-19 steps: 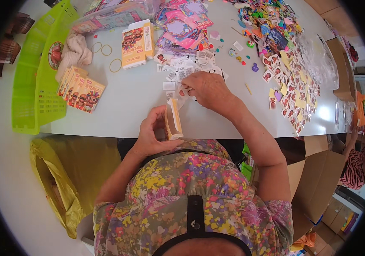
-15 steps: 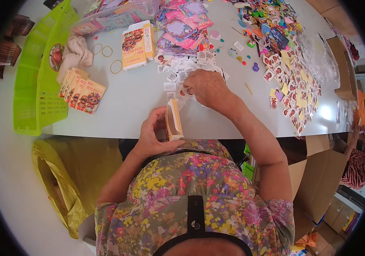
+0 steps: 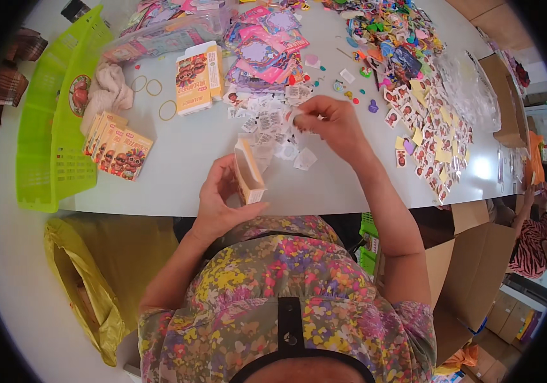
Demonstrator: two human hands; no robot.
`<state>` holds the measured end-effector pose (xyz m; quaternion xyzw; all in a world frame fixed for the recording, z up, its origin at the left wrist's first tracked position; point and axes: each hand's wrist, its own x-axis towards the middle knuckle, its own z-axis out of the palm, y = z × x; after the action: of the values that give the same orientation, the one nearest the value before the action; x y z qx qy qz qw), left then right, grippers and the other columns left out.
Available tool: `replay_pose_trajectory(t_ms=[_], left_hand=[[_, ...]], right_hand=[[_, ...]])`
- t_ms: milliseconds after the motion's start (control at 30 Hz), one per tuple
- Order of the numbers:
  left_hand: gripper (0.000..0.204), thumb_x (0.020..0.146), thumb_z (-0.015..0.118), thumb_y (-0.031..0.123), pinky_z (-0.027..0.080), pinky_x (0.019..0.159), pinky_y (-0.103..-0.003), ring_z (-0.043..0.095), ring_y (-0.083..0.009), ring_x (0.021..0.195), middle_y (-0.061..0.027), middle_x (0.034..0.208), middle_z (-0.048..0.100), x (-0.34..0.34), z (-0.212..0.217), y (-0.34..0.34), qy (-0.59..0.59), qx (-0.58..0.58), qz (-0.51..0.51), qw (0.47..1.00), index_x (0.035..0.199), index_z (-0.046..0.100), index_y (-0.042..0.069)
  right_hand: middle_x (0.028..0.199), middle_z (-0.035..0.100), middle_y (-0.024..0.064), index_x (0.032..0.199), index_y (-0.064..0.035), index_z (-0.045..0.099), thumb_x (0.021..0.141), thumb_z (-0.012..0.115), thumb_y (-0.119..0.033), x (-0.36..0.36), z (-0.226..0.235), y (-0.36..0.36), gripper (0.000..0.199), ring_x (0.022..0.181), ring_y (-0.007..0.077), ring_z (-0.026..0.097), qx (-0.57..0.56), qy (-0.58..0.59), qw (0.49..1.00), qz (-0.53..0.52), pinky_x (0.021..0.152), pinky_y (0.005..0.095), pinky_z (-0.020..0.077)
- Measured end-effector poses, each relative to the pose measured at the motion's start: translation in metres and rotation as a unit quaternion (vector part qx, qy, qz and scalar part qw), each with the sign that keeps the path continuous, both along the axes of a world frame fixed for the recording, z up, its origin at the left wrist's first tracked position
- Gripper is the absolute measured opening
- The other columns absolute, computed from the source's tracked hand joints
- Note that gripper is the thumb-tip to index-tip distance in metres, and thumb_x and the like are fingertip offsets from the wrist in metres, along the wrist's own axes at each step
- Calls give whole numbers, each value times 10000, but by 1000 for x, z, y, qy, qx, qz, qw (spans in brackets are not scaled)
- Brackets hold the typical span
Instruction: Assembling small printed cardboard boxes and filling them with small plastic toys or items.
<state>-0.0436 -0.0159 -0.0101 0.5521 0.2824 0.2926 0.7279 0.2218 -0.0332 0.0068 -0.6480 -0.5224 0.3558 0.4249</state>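
The left hand holds an open orange carton; the right hand, fingers curled, is beside small white packets on the table.

Reddish characters on an orange box — fine print on white packets, illegible

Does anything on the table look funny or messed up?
A small purple piece sits among the printed cards, apart from the colorful trinket heap, so it looks strayed. The open box in the left hand shows no clear damage.
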Motion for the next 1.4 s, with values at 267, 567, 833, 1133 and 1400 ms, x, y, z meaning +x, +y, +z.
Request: replay_pose_trajectory(t_ms=[267,567,833,1133,1400], left_hand=[[783,661,856,89,490,919,-318,573,-162,1072,-97,1169,554,23,10,13,104,173,21,979,1291,406,-20],[768,665,851,98,502,902,-317,585,-162,1052,-105,1170,562,18,9,11,123,180,18,976,1288,418,-21],[771,659,854,116,507,890,-319,588,-166,1046,-107,1166,565,14,8,14,130,180,30,975,1285,425,-15],[762,658,860,134,502,874,-312,591,-169,1011,-113,1129,574,16,6,17,155,219,36,963,1269,430,-17],[757,652,862,133,502,871,-314,593,-178,1010,-118,1112,582,17,8,16,153,225,31,962,1259,437,-21]], right_hand=[[819,700,8,904,-29,681,811,713,-81,20,6,-8,112,663,25,592,-45,116,992,-25,550,194,431],[802,680,13,865,-37,640,830,710,-86,11,-8,-4,92,697,43,584,33,63,997,-12,614,205,449],[832,680,27,879,-35,627,832,697,-42,9,-9,-6,84,758,68,630,-23,249,968,-12,632,214,473],[775,667,5,798,-78,576,783,759,-52,13,-4,-5,185,672,48,621,-44,163,985,-38,544,184,417],[761,650,-2,773,-85,565,722,809,-38,10,-2,-6,253,610,36,589,-50,234,970,-43,496,195,408]])
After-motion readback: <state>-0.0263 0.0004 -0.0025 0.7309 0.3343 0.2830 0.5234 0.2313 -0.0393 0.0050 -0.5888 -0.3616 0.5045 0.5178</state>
